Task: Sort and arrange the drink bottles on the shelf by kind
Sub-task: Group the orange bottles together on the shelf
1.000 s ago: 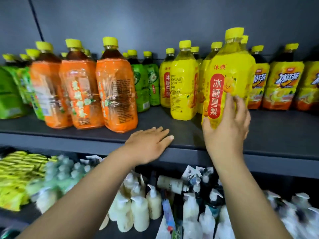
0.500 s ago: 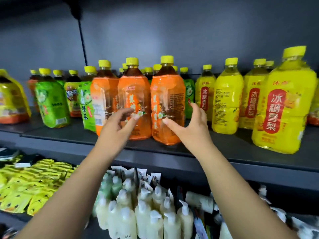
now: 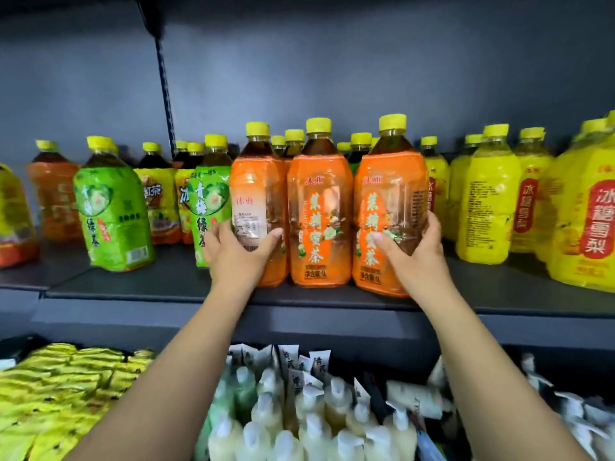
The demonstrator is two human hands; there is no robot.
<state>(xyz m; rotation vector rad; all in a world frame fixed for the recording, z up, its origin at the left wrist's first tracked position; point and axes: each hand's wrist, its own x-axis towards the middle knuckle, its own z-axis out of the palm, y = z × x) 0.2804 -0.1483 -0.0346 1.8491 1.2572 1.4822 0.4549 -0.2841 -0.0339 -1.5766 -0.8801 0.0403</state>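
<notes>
At frame left, on the dark shelf (image 3: 149, 291), green tea bottles (image 3: 113, 214) stand upright, brown drink at their necks. At centre, three yellow-capped jasmine tea bottles stand side by side, full of dark tea. The left hand (image 3: 239, 254) curls round the left orange bottle (image 3: 256, 194); the middle orange bottle (image 3: 317, 211) is unheld; the right hand (image 3: 412, 251) wraps the right orange bottle (image 3: 389, 201), thumb across its label. Yellow pear-drink bottles (image 3: 489, 207) fill the right. Below lie yellow packets (image 3: 50, 394) and white pump bottles (image 3: 299, 427).
</notes>
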